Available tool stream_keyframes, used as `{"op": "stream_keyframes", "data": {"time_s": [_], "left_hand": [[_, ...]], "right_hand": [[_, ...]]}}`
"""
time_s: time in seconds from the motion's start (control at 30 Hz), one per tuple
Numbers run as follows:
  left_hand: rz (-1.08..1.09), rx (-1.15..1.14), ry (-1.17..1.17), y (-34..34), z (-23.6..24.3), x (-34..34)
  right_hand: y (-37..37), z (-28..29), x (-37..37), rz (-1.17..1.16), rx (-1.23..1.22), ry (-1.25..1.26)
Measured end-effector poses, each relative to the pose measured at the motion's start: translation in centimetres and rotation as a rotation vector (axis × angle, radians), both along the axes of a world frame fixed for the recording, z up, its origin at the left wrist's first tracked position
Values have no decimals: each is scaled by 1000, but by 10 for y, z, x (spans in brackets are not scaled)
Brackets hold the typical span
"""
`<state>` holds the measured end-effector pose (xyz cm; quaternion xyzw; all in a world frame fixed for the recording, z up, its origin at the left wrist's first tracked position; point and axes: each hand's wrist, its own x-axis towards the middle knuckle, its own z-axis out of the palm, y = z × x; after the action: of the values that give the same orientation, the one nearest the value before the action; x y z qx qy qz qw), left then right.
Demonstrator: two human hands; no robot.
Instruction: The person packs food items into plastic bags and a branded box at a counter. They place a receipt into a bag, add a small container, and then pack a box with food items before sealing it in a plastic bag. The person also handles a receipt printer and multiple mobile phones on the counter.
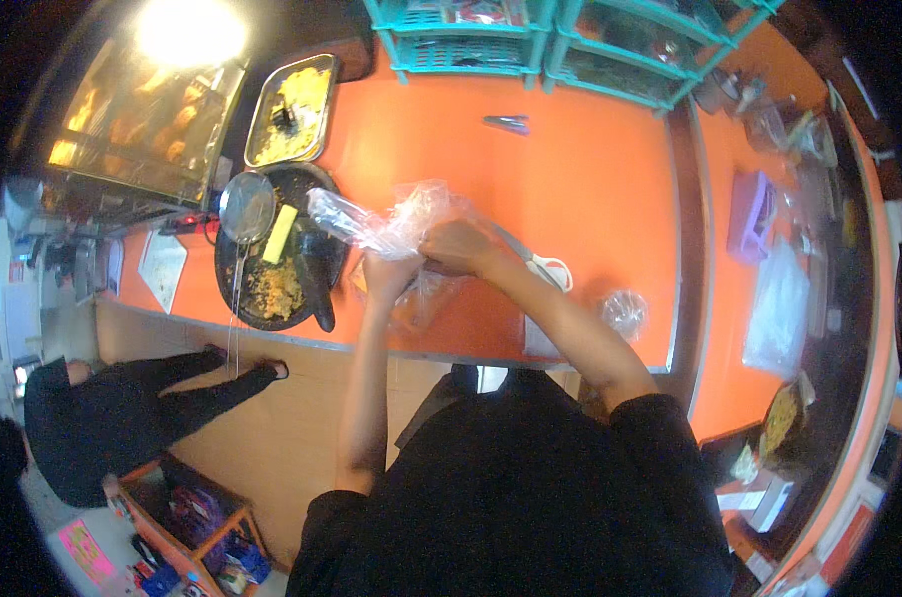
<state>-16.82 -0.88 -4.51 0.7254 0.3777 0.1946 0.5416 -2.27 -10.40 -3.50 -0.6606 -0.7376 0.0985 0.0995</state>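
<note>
Over the orange table, a crumpled clear plastic bag (418, 211) is bunched between my two hands. My left hand (391, 271) grips it from below, fingers closed around the plastic. Beside it my right hand (459, 246) pinches the gathered part, with its fingertips partly hidden. One stretch of the plastic sticks out to the left, toward the dark stone mortar (234, 291). Scissors with white and red handles (550, 271) lie just right of my right hand, partly behind my forearm. Some plastic and a brownish item show below my hands, too blurred to name.
The mortar holds crumbly food (277, 291), a yellow block (280, 235), a pestle (318, 289) and a wire strainer (247, 207). Behind it stands a metal tray (327, 75) of yellow food. Teal racks (461, 50) line the back. A person (103, 418) stands at the left.
</note>
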Motion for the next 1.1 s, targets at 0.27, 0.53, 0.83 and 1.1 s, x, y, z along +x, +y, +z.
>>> {"op": "stream_keyframes", "data": {"time_s": [0.27, 0.53, 0.83, 1.1], "left_hand": [[-7, 307, -40, 5, 9, -21], [-119, 73, -200, 6, 14, -30], [-71, -171, -161, 7, 4, -32], [-15, -82, -110, 4, -7, -34]], "right_hand": [[-27, -6, 42, -317, 175, 330], [-35, 6, -3, -281, 264, 741], [-22, 25, -3, -219, 233, 238], [0, 16, -11, 40, 280, 22]]}}
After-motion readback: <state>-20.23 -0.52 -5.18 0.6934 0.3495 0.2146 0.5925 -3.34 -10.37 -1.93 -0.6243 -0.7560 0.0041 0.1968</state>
